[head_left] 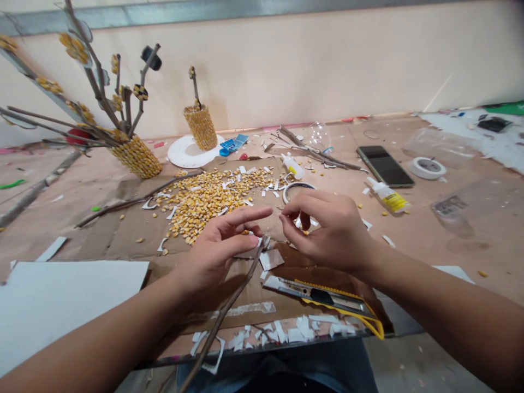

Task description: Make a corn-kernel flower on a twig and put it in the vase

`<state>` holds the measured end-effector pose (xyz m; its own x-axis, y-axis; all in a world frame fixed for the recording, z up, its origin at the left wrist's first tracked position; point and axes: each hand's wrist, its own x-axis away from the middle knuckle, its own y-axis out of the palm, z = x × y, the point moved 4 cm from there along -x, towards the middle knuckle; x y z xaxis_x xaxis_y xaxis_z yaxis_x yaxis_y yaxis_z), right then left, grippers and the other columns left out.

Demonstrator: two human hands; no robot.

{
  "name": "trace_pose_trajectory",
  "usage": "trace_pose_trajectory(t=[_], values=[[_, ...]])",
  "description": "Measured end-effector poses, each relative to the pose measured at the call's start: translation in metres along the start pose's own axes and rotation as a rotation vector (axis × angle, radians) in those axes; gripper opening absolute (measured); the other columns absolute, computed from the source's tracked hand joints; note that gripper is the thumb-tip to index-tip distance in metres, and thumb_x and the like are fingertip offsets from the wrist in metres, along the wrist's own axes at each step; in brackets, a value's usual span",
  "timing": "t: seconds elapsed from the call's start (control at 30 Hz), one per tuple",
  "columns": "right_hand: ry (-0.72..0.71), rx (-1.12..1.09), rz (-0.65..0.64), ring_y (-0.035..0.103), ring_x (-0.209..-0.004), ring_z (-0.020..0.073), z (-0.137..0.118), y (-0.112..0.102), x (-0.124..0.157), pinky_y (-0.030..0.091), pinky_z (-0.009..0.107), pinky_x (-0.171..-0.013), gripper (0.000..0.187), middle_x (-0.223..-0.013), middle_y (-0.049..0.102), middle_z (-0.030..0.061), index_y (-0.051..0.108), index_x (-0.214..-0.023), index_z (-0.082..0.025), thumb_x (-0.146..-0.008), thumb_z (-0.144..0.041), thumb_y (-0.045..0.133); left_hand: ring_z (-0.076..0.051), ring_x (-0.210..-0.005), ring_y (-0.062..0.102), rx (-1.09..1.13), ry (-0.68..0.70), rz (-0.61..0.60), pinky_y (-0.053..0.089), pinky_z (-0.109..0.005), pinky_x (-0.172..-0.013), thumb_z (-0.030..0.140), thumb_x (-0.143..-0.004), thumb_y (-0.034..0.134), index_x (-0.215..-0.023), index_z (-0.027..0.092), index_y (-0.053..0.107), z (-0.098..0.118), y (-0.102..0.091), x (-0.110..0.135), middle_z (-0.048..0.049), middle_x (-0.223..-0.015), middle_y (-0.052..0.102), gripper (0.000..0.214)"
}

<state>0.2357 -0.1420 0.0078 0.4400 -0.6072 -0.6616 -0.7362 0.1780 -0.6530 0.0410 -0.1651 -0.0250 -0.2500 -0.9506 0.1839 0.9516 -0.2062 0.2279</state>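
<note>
Twig (226, 311) is being pinched in left hand (221, 248) grip above surface (413, 234), long axis running from tip back toward body | right hand (329, 229) grip is being pressed together, contents too small to tell, just right of twig tip

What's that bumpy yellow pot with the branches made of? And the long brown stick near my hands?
Bumpy yellow pot: seemingly covered in dried corn kernels, matte golden rows matching the loose yellow kernel pile; its core is hidden. Long brown stick: probably a bare wooden twig, rough, dull, slightly crooked.
</note>
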Motion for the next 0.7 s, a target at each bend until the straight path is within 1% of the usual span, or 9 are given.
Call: trace_pose_trajectory(t=[0.13,0.23,0.3,0.37,0.43,0.5,0.53,0.6,0.7], values=[[-0.001,0.034,-0.043,0.057,-0.06,0.0119,0.0,0.001,0.0,0.043,0.026,-0.06,0.011,-0.068,0.064,0.0009,0.068,-0.077,-0.014,-0.086,-0.011,0.065,-0.019,-0.101,0.064,-0.1,0.052,0.002,0.051,-0.032,-0.092,0.022,-0.077,0.081,-0.11,0.032,0.086,0.004,0.0,-0.001,-0.004,-0.116,0.076,0.035],[-0.011,0.021,-0.088,0.055,-0.058,0.0113,-0.001,0.001,0.0,0.041,0.026,-0.059,0.01,-0.066,0.063,-0.0001,0.067,-0.075,-0.015,-0.085,-0.012,0.065,-0.023,-0.11,0.064,-0.286,0.135,0.048,0.051,-0.033,-0.092,0.024,-0.08,0.077,-0.101,0.024,0.086,0.011,-0.002,-0.004,-0.0071,-0.124,0.073,0.023],[-0.008,-0.009,-0.112,0.054,-0.057,0.0108,-0.001,0.001,-0.001,0.04,0.026,-0.058,0.01,-0.066,0.063,-0.0005,0.066,-0.074,-0.015,-0.084,-0.013,0.064,-0.023,-0.103,0.066,-0.45,0.157,0.132,0.051,-0.034,-0.084,0.029,-0.084,0.072,-0.102,0.02,0.081,0.016,-0.005,-0.005,-0.0091,-0.114,0.074,0.022],[0.027,-0.065,-0.145,0.053,-0.057,0.0104,0.001,-0.001,-0.002,0.039,0.025,-0.059,0.01,-0.065,0.062,-0.0007,0.065,-0.074,-0.015,-0.084,-0.014,0.063,-0.021,-0.084,0.063,-0.708,0.167,0.191,0.047,-0.033,-0.074,0.034,-0.087,0.068,-0.1,0.018,0.075,0.021,-0.006,-0.004,-0.0068,-0.095,0.073,0.022],[0.091,-0.123,-0.205,0.054,-0.058,0.0102,0.006,-0.002,-0.004,0.04,0.025,-0.06,0.01,-0.066,0.063,-0.0007,0.065,-0.073,-0.015,-0.083,-0.014,0.062,-0.019,-0.071,0.057,-1.046,0.15,0.136,0.04,-0.032,-0.066,0.042,-0.086,0.07,-0.089,0.019,0.07,0.023,0.0,-0.002,-0.0033,-0.08,0.068,0.023],[0.158,-0.161,-0.276,0.055,-0.06,0.0101,0.011,-0.003,-0.006,0.04,0.025,-0.061,0.009,-0.067,0.063,-0.0006,0.066,-0.074,-0.016,-0.082,-0.013,0.062,-0.019,-0.067,0.053,-1.286,0.06,-0.005,0.033,-0.031,-0.061,0.05,-0.08,0.076,-0.079,0.02,0.065,0.019,0.008,0.001,-0.0021,-0.074,0.065,0.032],[0.184,-0.171,-0.309,0.055,-0.06,0.0101,0.014,-0.004,-0.006,0.04,0.025,-0.061,0.009,-0.068,0.064,-0.0006,0.066,-0.074,-0.016,-0.081,-0.013,0.061,-0.019,-0.066,0.053,-1.348,0.014,-0.062,0.031,-0.031,-0.06,0.052,-0.079,0.077,-0.078,0.02,0.064,0.017,0.011,0.002,-0.002,-0.074,0.065,0.034],[0.212,-0.193,-0.361,0.055,-0.061,0.0102,0.017,-0.005,-0.008,0.04,0.025,-0.062,0.008,-0.069,0.064,-0.0006,0.066,-0.075,-0.016,-0.081,-0.013,0.061,-0.019,-0.067,0.054,-1.386,-0.042,-0.131,0.03,-0.03,-0.06,0.047,-0.081,0.074,-0.078,0.02,0.063,0.013,0.015,0.004,-0.0023,-0.076,0.067,0.029],[0.202,-0.235,-0.43,0.055,-0.062,0.0104,0.018,-0.006,-0.009,0.039,0.026,-0.062,0.01,-0.068,0.063,-0.0008,0.066,-0.075,-0.016,-0.083,-0.015,0.061,-0.019,-0.068,0.057,-1.344,-0.066,-0.135,0.034,-0.03,-0.062,0.031,-0.086,0.066,-0.08,0.02,0.063,0.009,0.015,0.004,-0.0027,-0.077,0.068,0.013]])
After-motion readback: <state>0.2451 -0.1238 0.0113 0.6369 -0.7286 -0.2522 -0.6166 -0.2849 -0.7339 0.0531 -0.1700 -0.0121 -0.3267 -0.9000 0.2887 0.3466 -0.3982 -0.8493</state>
